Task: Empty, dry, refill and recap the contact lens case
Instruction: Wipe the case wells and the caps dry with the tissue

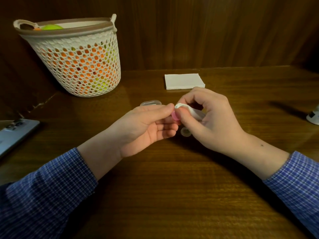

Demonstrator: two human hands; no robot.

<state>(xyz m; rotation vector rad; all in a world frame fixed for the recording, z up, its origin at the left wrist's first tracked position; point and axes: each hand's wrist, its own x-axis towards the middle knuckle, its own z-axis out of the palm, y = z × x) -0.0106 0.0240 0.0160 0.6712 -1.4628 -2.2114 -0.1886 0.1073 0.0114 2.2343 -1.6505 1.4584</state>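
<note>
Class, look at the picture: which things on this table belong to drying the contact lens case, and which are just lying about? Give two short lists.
Part of the job:
- pink case piece, pinched by the left hand
- white tissue wad, gripped by the right hand
- loose cap
- clear case
- folded tissues

Lying about:
- mesh basket
- phone
- white object at the right edge

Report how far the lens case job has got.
Done, apparently: one clear cap is off and lies on the table. In hand: drying. The left hand pinches the pink piece while the right hand works a wad of tissue into it. Left: refilling and recapping; a white bottle waits at the right edge. Spare tissues lie behind.
</note>
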